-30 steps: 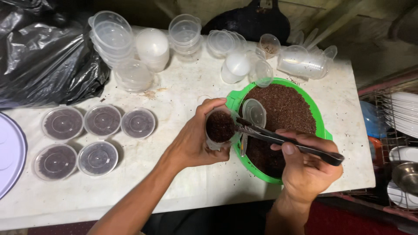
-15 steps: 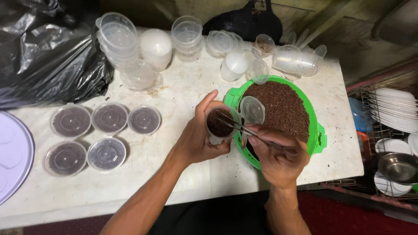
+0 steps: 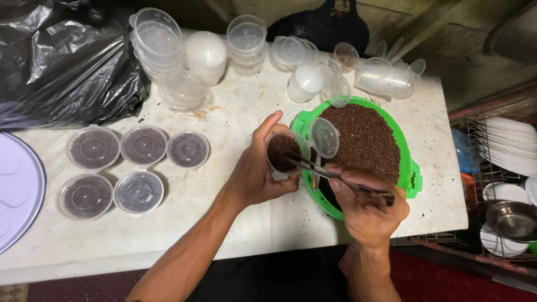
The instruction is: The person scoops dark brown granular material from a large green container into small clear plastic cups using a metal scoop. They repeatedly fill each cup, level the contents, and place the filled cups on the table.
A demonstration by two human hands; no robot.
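Observation:
My left hand point(image 3: 258, 173) grips a small clear plastic cup point(image 3: 284, 154) filled with dark brown granules; its hinged lid point(image 3: 324, 137) stands open to the right. My right hand point(image 3: 366, 207) holds a dark long-handled spoon point(image 3: 335, 176) whose tip rests on the cup's contents. Both hands are at the left edge of a green round tub point(image 3: 411, 179) full of the same brown granules point(image 3: 366, 140).
Several filled, lidded cups point(image 3: 140, 146) sit in two rows at the left on the white table point(image 3: 224, 218). Stacks of empty clear cups point(image 3: 246, 34) line the back. A black plastic bag point(image 3: 61, 61) is far left, a pale round tray point(image 3: 17, 196) at the left edge, a dish rack with plates point(image 3: 512, 148) at the right.
My right hand has drawn in toward the cup and lowered the spoon's tip onto the granules. The left hand keeps the cup by the tub's rim.

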